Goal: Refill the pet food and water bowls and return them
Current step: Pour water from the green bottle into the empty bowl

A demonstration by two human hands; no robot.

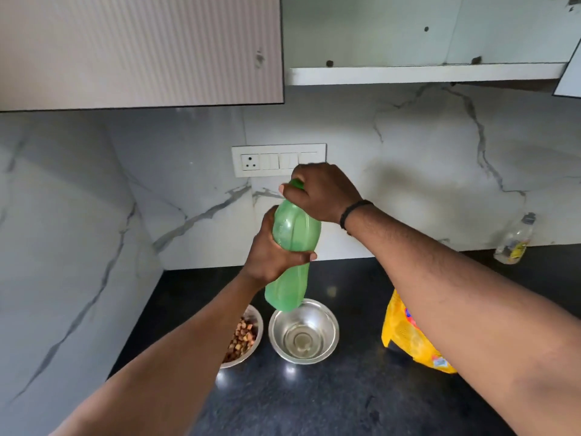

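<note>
Gripping translucent green plastic bottle (294, 247): left hand (270, 253) wraps body, right hand (320, 193) clasps cap. Risk: twist slips, spilling past round steel bowl (303, 332).

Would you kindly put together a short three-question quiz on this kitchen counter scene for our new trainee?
1. True or false: the left hand grips the body of the green bottle.
2. What does the right hand hold? A) the yellow bag B) the bottle's cap C) the wall socket
3. Fill in: the steel bowl right of the kibble bowl holds a little ____.

Key
1. True.
2. B; the yellow bag lies untouched on the counter.
3. Water; it looks clear and shallow.
</note>
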